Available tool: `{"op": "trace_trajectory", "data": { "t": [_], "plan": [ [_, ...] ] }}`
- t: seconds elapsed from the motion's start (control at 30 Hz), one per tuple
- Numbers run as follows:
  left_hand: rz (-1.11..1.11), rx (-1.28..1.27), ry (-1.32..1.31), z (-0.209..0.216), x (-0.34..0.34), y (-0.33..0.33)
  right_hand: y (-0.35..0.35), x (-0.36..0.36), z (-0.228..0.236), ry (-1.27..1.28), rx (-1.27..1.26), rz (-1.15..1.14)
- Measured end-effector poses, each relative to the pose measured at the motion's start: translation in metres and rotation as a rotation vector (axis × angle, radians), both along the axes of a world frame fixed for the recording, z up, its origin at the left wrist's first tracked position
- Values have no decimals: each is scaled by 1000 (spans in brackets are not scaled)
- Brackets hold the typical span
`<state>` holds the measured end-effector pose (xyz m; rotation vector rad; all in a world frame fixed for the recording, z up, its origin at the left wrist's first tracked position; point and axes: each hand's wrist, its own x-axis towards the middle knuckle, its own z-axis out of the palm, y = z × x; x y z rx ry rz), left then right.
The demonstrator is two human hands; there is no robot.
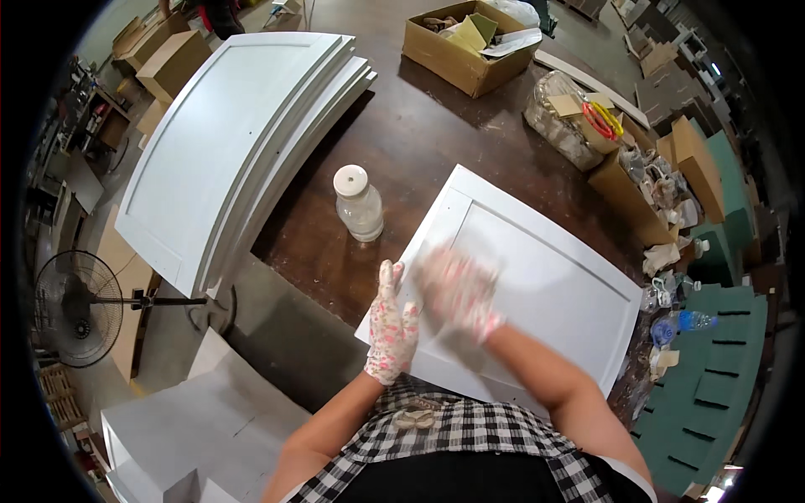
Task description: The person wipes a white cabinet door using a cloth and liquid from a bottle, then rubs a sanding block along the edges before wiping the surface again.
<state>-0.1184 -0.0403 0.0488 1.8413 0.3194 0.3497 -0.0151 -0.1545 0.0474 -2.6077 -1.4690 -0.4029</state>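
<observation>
A white recessed panel, like a cabinet door, lies on the dark table in front of me. My left hand, in a floral-print glove, is at its left edge with fingers stretched and thumb apart. Over the panel's left part is my right hand, gloved alike and smeared by motion. Its fingers cannot be made out, nor whether a thing is under them. Beyond my left hand stands a clear jar with a white lid, upright on the table.
Several white panels are stacked at the left. A carton of scraps stands at the back. Red- and yellow-handled tools lie on a wrapped bundle. Bottles are at the right; a fan stands far left.
</observation>
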Motion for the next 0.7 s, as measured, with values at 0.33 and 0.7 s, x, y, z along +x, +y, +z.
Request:
{"op": "trace_trajectory", "data": {
  "t": [0.33,0.7],
  "plan": [
    [149,-544,-148,-7,0,-9,-3,57,-21,-256,-110,-316],
    [-60,188,-33,-14,2,7,-148,32,-5,236,43,-446]
  ]
}}
